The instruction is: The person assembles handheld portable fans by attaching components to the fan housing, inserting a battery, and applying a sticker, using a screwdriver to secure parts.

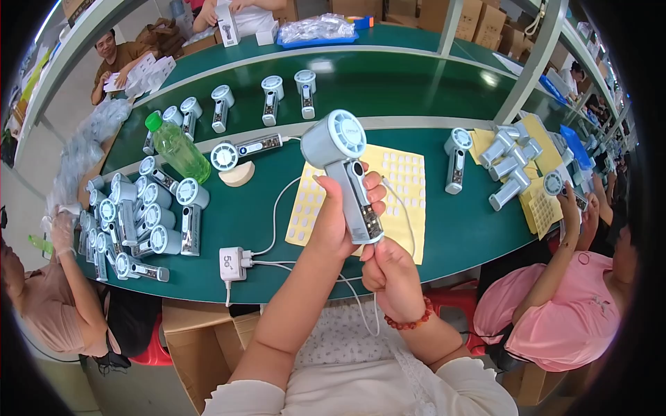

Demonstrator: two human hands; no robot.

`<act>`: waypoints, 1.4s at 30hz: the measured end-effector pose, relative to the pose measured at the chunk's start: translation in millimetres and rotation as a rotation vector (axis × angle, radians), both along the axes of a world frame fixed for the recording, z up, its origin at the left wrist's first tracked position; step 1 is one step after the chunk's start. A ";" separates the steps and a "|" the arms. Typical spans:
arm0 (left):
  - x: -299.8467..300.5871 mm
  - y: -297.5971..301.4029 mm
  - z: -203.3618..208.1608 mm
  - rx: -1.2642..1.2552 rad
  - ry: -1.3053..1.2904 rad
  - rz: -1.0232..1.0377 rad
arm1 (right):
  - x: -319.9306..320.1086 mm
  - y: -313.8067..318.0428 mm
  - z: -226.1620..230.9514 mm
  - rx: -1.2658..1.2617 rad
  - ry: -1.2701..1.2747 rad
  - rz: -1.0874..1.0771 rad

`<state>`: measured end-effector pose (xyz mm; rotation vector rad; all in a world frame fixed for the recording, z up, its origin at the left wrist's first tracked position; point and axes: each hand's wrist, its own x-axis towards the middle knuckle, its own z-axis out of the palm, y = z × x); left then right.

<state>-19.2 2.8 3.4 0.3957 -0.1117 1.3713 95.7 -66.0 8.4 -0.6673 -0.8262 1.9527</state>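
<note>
A pale blue handheld fan [336,142] is held upright in my left hand [334,222], whose fingers wrap round its handle with the dark, see-through panel. My right hand [394,274] pinches the end of a white charging cable [377,305] at the foot of the handle; my fingers hide the plug, so I cannot tell how far it is in. Beneath the hands lies a yellow sheet [406,208] with rows of small white pads. A second handheld fan [253,147] lies beyond to the left, a cable at its handle end.
A white charger block [232,264] with several cables sits near the front edge. Many fans [125,215] crowd the left, beside a green bottle [179,149]. Others stand along the back and at right [456,159]. Co-workers sit on both sides; a metal post [534,62] rises at right.
</note>
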 end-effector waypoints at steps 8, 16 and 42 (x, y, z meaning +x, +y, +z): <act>-8.9 -3.4 2.9 0.117 0.173 -0.109 | 6.0 -5.4 7.6 0.067 -0.150 0.078; -7.2 -2.6 -3.6 0.124 0.101 -0.163 | 6.1 -6.4 3.0 0.103 -0.128 0.077; -37.3 207.7 0.1 -0.100 1.599 1.175 | 76.1 11.8 -30.8 0.604 -0.891 -0.589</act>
